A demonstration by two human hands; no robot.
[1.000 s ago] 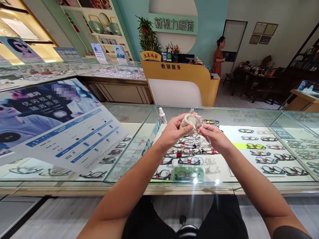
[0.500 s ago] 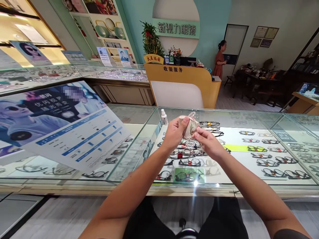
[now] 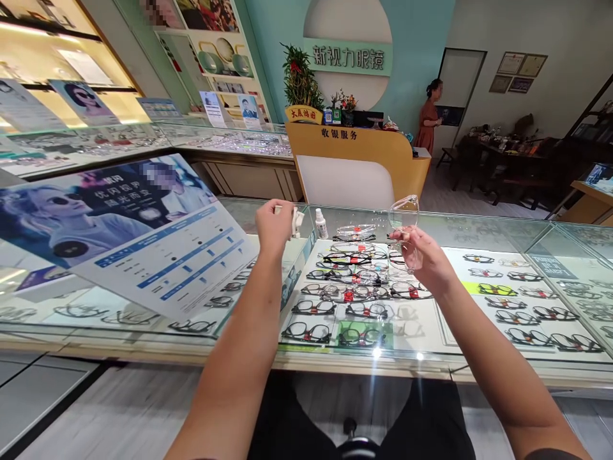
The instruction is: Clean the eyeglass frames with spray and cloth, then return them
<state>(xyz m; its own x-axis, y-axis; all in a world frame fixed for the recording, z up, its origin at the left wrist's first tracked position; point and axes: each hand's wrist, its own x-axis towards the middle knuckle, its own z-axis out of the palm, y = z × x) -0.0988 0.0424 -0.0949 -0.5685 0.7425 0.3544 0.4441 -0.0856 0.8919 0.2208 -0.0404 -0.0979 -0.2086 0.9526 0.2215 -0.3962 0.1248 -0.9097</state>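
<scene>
My right hand (image 3: 430, 257) pinches a pair of clear-framed eyeglasses (image 3: 391, 213) by the middle, tilted upright above the glass counter. To the left, my left hand (image 3: 274, 225) is closed in a fist, its back toward me. A crumpled cream cloth (image 3: 297, 221) sticks out of that fist on the right side. The cloth and the eyeglasses are apart. Between the two hands a small white bottle (image 3: 320, 223) stands upright on the counter.
Rows of eyeglasses (image 3: 357, 276) lie inside the glass display counter (image 3: 330, 365) beneath my hands. A large printed card (image 3: 186, 271) leans at the left. Farther back are a cashier desk (image 3: 354, 142) and a standing person (image 3: 426, 121).
My left hand has moved left with the cloth, away from the eyeglasses. My right hand has moved right, and the eyeglasses now show clearly in it.
</scene>
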